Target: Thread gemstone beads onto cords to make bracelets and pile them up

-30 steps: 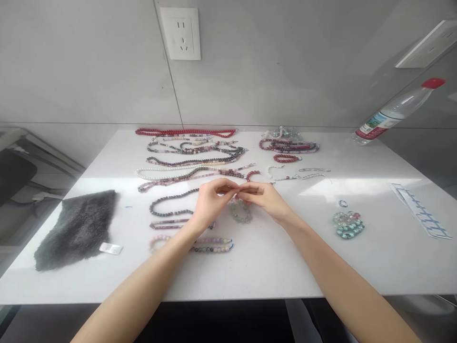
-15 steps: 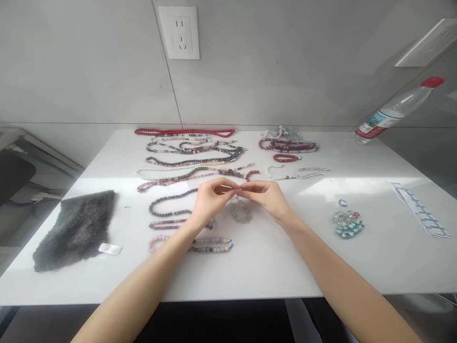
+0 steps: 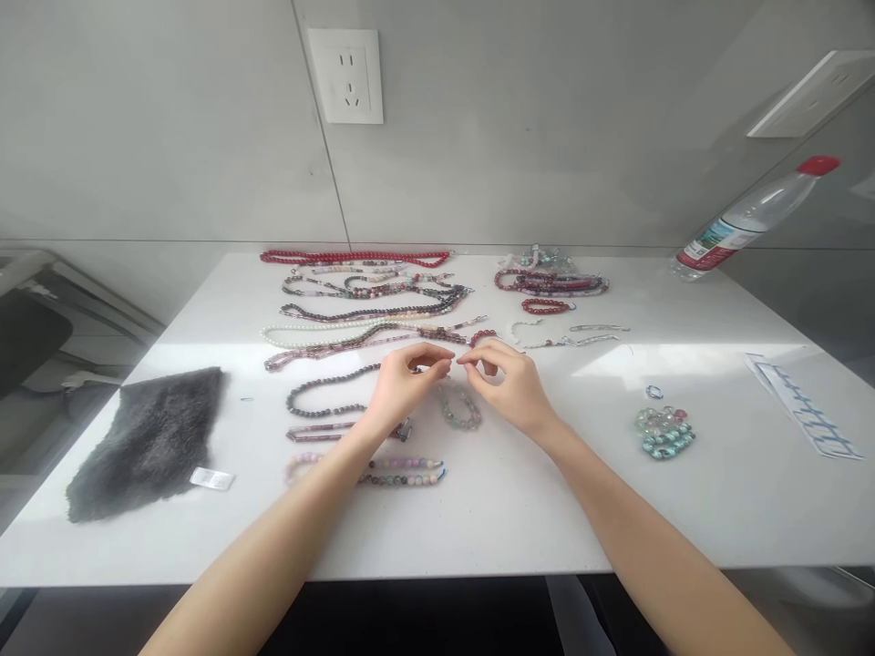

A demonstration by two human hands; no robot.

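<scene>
A loop of pale green and pinkish beads (image 3: 463, 421) hangs just below my fingertips, over the white table. My left hand (image 3: 412, 378) is closed in a pinch at the loop's upper left. On the other side my right hand (image 3: 504, 378) pinches too, its fingertips a small gap from the left ones. The thin cord between the fingers is too fine to make out. Left of my left hand lies a dark bead strand (image 3: 321, 407), with a reddish-brown tube-bead strand (image 3: 321, 434) below it. A pastel bead strand (image 3: 410, 463) is partly hidden behind my left forearm.
Several necklaces, among them a red one (image 3: 355, 258) and a white one (image 3: 307, 335), lie at the back. Reddish strands (image 3: 547, 282) sit back right. Turquoise beads (image 3: 666, 444), a striped card (image 3: 799, 405), a bottle (image 3: 752, 219) and a dark furry cloth (image 3: 150, 442) are also there.
My fingertips were together and have come slightly apart. The bead loop beneath them shows more widely now. The camera view has shifted a little.
</scene>
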